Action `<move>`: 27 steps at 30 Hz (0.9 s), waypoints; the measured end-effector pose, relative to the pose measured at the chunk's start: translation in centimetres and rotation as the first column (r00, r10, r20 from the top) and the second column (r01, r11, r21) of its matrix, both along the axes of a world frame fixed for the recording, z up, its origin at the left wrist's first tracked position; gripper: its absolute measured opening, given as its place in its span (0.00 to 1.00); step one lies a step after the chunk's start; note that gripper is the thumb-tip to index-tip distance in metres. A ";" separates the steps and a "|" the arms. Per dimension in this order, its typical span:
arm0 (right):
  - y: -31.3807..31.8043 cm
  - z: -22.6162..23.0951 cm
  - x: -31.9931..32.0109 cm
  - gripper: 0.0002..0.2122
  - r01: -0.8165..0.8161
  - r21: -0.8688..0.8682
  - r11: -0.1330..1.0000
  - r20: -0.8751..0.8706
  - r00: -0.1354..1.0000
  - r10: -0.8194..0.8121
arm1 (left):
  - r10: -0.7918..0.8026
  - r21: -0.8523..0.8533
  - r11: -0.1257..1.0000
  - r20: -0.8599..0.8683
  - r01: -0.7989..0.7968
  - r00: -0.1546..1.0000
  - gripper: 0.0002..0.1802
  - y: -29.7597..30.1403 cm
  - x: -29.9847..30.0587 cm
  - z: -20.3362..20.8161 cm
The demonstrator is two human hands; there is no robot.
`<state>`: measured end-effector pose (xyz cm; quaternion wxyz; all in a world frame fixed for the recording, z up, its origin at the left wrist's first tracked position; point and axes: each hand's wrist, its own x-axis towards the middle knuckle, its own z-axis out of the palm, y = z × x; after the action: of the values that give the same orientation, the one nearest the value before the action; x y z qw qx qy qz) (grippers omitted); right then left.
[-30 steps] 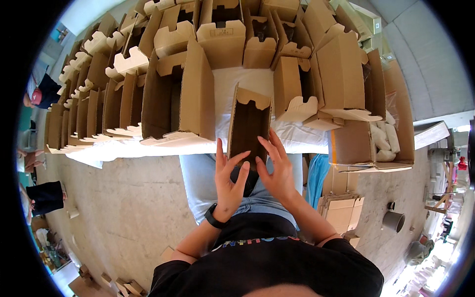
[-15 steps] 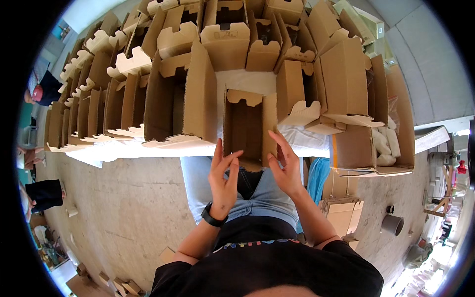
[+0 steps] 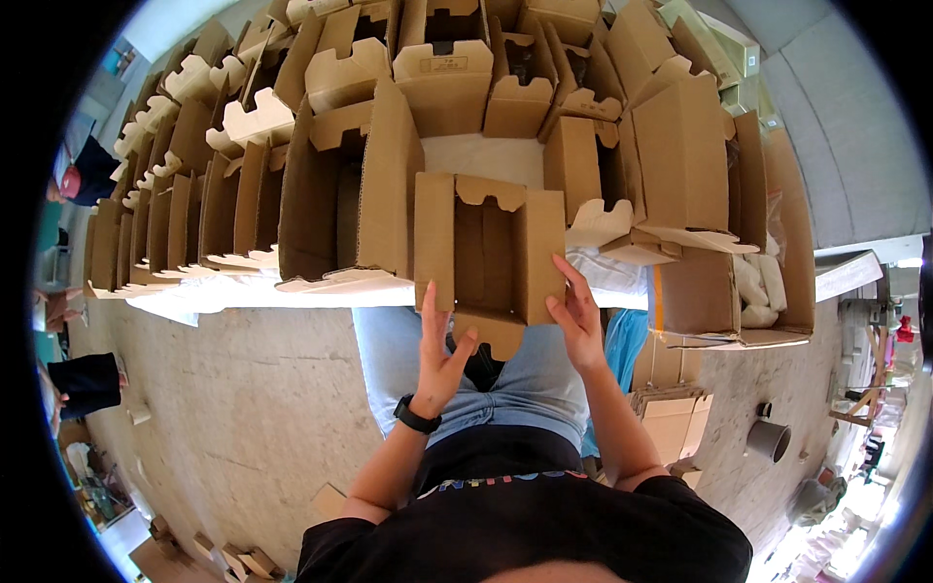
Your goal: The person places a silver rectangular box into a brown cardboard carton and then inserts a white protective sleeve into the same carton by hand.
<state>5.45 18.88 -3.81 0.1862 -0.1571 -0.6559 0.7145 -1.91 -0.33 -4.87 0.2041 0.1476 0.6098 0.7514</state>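
Note:
An open cardboard box (image 3: 485, 255) sits in front of me at the near edge of the white-covered table. Both side flaps are folded outward, and its notched front flap hangs toward me. My left hand (image 3: 442, 352) holds its lower left corner, with long fingers along the left flap and the thumb by the front flap. On the other side, my right hand (image 3: 579, 321) grips the edge of the right flap between thumb and fingers. The inside of the box shows bare brown cardboard.
Rows of open cardboard boxes (image 3: 442, 89) crowd the table behind and to the left. A tall box (image 3: 394, 185) stands close on the left. At right, a larger carton (image 3: 695, 291) contains white packets (image 3: 760, 291). Flattened cardboard (image 3: 671, 423) leans below, near a grey bucket (image 3: 769, 441).
The box's side flaps, upright before, now lie spread outward, and its front flap has come down toward me. My right hand has shifted slightly right and my left hand slightly down.

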 end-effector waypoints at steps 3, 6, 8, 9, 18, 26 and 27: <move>0.4 0.9 -0.3 0.23 0.056 0.613 0.788 0.053 0.992 -0.112 | 0.002 -0.008 1.000 -0.062 -0.003 0.998 0.43 0.1 -0.1 -0.8; -0.4 4.3 -1.0 0.20 0.032 0.900 0.435 0.075 0.971 -0.228 | -0.001 -0.035 0.999 -0.076 -0.002 0.997 0.43 0.1 -0.1 -0.7; -0.8 6.2 -1.9 0.18 -0.012 0.958 0.287 0.066 0.982 -0.178 | -0.018 -0.036 0.999 -0.072 0.016 0.997 0.43 0.0 -0.2 -0.8; -0.8 6.6 -2.4 0.18 -0.043 0.976 0.215 0.072 0.989 -0.131 | -0.033 -0.028 0.999 -0.071 0.031 0.997 0.44 -0.1 -0.2 -1.1; -1.7 8.6 -5.8 0.25 -0.273 0.962 -0.012 0.273 0.961 0.035 | -0.046 -0.110 0.993 -0.089 0.036 0.995 0.43 -0.3 -0.3 -0.9; 0.0 8.0 -9.4 0.32 -0.275 0.961 0.025 0.275 0.961 -0.034 | -0.015 -0.111 0.994 -0.131 0.001 0.991 0.42 -0.4 -0.2 -1.0; 0.3 7.8 -9.7 0.33 -0.272 0.962 0.026 0.273 0.961 -0.048 | -0.040 -0.118 0.993 -0.119 0.026 0.992 0.42 -0.4 -0.3 -1.0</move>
<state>-4.28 19.21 3.94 0.1081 -0.0127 -0.9930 0.0470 -2.17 -0.78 -5.89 0.1874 0.1907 0.6614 0.7008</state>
